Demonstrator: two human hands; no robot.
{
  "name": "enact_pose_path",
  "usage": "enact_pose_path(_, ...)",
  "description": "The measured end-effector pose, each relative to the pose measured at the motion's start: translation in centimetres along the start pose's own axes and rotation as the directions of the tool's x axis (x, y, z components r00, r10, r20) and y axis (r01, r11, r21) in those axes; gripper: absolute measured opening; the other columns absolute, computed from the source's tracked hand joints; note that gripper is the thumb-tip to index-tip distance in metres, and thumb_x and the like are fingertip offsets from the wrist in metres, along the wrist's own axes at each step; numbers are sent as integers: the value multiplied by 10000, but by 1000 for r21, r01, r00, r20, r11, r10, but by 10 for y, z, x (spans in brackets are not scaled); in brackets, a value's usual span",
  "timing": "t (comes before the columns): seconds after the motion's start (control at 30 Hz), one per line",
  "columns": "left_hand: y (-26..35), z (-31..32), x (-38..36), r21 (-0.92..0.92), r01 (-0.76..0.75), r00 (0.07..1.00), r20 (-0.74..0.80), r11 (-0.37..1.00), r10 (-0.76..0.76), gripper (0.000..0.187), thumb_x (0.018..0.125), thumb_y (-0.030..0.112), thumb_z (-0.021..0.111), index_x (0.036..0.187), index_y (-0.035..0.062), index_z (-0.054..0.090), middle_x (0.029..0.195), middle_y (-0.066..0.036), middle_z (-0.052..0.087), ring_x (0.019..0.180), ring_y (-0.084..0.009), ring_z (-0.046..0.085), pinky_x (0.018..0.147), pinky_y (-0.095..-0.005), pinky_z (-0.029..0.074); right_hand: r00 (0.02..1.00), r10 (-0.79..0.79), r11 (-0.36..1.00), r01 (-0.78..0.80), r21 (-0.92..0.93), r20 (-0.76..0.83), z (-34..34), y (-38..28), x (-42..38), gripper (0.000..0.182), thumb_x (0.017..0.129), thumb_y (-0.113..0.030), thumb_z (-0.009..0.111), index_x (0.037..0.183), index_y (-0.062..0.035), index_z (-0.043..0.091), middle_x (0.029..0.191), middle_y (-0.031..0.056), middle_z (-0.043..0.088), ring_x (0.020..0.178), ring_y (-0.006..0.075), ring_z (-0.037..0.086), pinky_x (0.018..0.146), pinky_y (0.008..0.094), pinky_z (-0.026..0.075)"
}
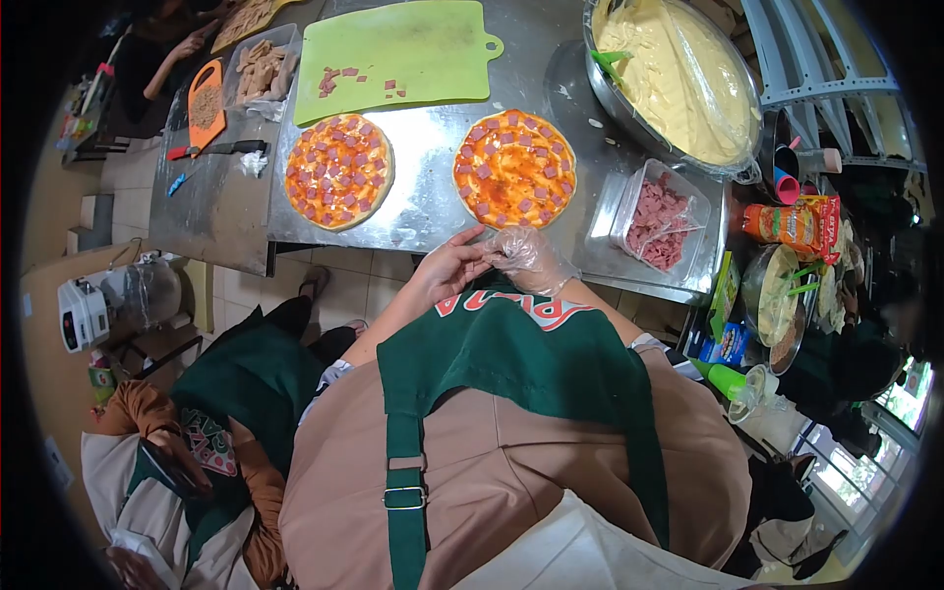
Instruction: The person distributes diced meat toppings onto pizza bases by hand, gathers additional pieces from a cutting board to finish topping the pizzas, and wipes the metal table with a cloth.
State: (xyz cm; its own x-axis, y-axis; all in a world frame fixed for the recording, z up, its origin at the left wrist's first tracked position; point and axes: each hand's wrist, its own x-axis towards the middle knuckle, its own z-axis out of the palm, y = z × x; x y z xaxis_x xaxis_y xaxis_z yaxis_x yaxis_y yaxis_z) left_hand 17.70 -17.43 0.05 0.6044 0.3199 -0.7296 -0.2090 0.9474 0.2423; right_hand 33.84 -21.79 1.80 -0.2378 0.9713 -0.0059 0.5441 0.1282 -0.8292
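My left hand (454,264) is bare and sits at the table's front edge, its fingertips touching the plastic glove on my right hand (531,262). The right hand's fingers are blurred by the crinkled clear plastic. Just beyond both hands lies a round pizza (514,168) with red sauce and pink meat cubes. A second pizza (339,172), more thickly covered with cubes, lies to its left. Behind them is a green cutting board (393,49) with a few meat pieces. On the right, a clear container (661,218) holds chopped pink meat.
A large bowl of pale dough (678,79) stands at the back right. At the left are an orange board (206,106), a knife (221,149) and a tub of brown pieces (264,71). A person in a green apron (231,413) is at lower left.
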Motion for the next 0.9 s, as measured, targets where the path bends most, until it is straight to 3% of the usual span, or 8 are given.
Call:
enact_pose_path(0.17, 6, 3, -3, -108, -31, 999, 15, 994, 33, 433, 783, -64, 374, 1198, 45, 312, 1040, -153, 501, 840, -195, 571, 725, -247, 495, 992, -122, 992, 120, -44, -38, 2, 0, 6, 115, 678, -141, 594, 774, -79, 590, 708, 109, 560, 691, 283, 545, 604, 357, 436)
enact_pose_path(0.27, 6, -5, 2, -173, -79, 996, 18, 982, 84, 432, 773, -69, 378, 1189, 30, 314, 1050, -162, 495, 856, -203, 569, 732, -263, 498, 999, -7, 993, 11, 115, -31, 0, -2, 14, 95, 683, -133, 595, 758, -74, 590, 708, 83, 572, 655, 229, 562, 603, 313, 446)
enact_pose_path(0.33, 10, -6, 2, -184, -122, 992, -16, 975, 122, 424, 775, -63, 383, 1185, 21, 315, 1049, -165, 496, 862, -204, 568, 733, -264, 498, 964, 267, 805, -228, 548, 10, -6, -2, 21, 74, 697, -127, 586, 736, -64, 592, 700, 56, 587, 630, 162, 566, 609, 264, 445)
enact_pose_path(0.4, 14, -7, 1, -193, -166, 986, -52, 967, 159, 416, 776, -57, 389, 1180, 12, 317, 1049, -168, 497, 868, -205, 567, 734, -266, 498, 944, 327, 857, -278, 435, -40, -13, 10, 31, 91, 713, -140, 577, 728, -51, 590, 695, 42, 599, 625, 108, 556, 609, 230, 438)
enact_pose_path(0.53, 20, -12, 1, -287, -258, 966, -99, 923, 239, 389, 801, -19, 393, 1181, -1, 310, 1065, -174, 477, 921, -226, 543, 751, -299, 497, 887, 436, 900, -428, 86, -151, -19, 32, 45, 133, 713, -209, 567, 764, -92, 603, 731, 73, 609, 662, 177, 578, 621, 271, 445)
enact_pose_path(0.67, 22, -16, 3, -385, -258, 963, -26, 886, 269, 356, 857, 195, 362, 1161, 12, 341, 1094, -179, 469, 953, -245, 525, 792, -329, 466, 889, 433, 874, -454, -171, -148, -16, 31, 49, 153, 711, -229, 579, 765, -89, 605, 735, 75, 603, 683, 208, 577, 622, 296, 436)
enact_pose_path(0.77, 23, -10, -1, -433, -270, 952, 14, 860, 306, 419, 869, 333, 326, 1152, 25, 357, 1107, -184, 467, 966, -252, 517, 818, -344, 443, 932, 349, 839, -357, -411, -97, -24, 20, 48, 191, 720, -287, 523, 812, -145, 612, 791, 90, 587, 725, 243, 563, 643, 333, 441)
enact_pose_path(0.9, 25, -2, -5, -446, -268, 940, 75, 854, 334, 493, 861, 416, 304, 1188, 47, 310, 1129, -191, 449, 982, -268, 504, 837, -358, 427, 975, 173, 842, -221, -493, -141, -23, 14, 44, 192, 722, -272, 527, 836, -142, 609, 772, 83, 569, 736, 244, 552, 631, 346, 433)
